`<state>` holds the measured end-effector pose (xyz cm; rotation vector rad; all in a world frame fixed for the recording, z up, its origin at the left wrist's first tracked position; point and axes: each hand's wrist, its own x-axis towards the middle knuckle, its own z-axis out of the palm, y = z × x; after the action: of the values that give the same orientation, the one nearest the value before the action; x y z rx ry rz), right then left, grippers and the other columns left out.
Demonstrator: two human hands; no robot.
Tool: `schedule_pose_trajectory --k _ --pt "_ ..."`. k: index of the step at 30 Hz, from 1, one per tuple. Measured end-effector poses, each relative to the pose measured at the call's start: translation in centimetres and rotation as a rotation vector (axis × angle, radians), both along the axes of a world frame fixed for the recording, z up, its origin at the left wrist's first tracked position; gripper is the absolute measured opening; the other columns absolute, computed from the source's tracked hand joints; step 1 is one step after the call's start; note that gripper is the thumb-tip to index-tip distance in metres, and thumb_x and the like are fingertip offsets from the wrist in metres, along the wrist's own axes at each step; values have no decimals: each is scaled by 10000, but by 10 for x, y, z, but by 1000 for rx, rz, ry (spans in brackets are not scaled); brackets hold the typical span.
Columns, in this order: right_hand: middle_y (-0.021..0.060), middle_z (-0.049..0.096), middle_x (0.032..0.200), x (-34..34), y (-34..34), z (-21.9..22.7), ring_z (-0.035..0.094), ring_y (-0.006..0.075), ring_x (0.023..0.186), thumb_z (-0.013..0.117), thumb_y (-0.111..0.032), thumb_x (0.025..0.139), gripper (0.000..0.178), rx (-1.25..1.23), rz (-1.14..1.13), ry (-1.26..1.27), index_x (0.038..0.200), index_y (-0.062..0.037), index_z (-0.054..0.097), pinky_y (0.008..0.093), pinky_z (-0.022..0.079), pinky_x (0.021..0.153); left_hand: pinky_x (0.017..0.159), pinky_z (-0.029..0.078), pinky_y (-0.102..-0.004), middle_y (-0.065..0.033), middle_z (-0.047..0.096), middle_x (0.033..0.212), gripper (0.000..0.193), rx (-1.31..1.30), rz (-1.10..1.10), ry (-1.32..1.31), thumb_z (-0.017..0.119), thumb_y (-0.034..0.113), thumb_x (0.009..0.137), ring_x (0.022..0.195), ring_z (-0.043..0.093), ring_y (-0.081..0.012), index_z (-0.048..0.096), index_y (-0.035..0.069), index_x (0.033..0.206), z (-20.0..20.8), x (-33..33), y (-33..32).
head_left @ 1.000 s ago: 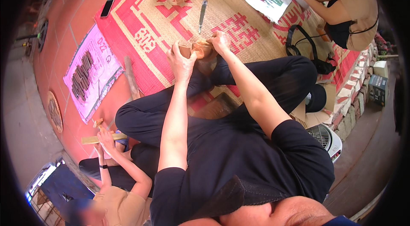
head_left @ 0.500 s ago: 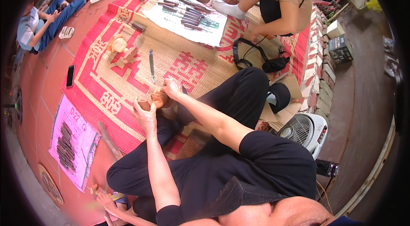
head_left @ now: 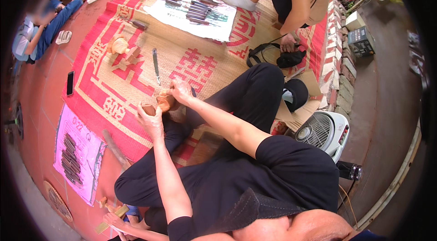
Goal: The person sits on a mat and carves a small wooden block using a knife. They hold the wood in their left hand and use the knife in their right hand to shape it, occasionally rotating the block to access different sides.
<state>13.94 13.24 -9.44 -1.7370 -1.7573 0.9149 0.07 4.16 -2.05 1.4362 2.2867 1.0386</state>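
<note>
A small carved wooden figure, with a darker block-like base, is held above my crossed legs. My left hand is closed round its base end. Fingers of my right hand are bent and pressed together at the figure's far end; whether they also hold a small tool is hidden. Just beyond my hands, a slim knife lies on the red and straw-coloured mat. Another pale carved wooden figure rests on the mat farther left.
Several carving tools lie on a white cloth, with a person squatting alongside. Beside my right knee are a black bag, a cardboard box and a fan. More tools lie on a pink sheet at left, near a phone.
The squatting person's hand has moved onto the black bag. At far left, a seated person has raised their hands. My hands stay on the carved figure, with the view slightly shifted.
</note>
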Motion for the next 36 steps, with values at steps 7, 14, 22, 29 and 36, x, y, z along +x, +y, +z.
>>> schedule_pose_trajectory --k 7,14,22,29,36 --pt "148 630 905 9 7 -11 614 329 901 698 -304 729 272 -60 -46 -58 814 -58 617 442 479 755 905 423 -508 -262 475 1177 712 -59 -42 55 731 240 706 1083 477 -438 403 85 1319 2 1 6" --pt "137 614 860 5 -14 15 604 332 869 710 -262 730 244 88 50 85 821 -67 596 439 468 726 925 407 -488 -260 503 1147 701 -53 -14 28 737 271 699 1065 489 -422 429 84 1301 3 -1 3" --pt "156 632 884 0 6 -9 606 346 891 697 -268 697 265 4 0 -69 815 -47 611 454 472 738 879 429 -505 -242 500 1090 697 47 -51 115 733 249 671 1023 490 -418 429 51 1266 -11 -5 12" --pt "141 617 886 -4 -7 -3 601 325 891 711 -263 717 260 57 53 124 861 -61 636 412 466 761 908 414 -494 -235 480 1109 742 -21 -27 44 753 243 644 1034 476 -414 422 62 1283 -9 -12 9" --pt "157 628 898 9 5 -12 611 320 927 708 -238 694 192 -51 15 -19 808 -84 696 422 485 782 912 416 -506 -218 473 1138 742 -58 -121 40 754 239 645 1059 471 -418 425 82 1291 3 -16 14"
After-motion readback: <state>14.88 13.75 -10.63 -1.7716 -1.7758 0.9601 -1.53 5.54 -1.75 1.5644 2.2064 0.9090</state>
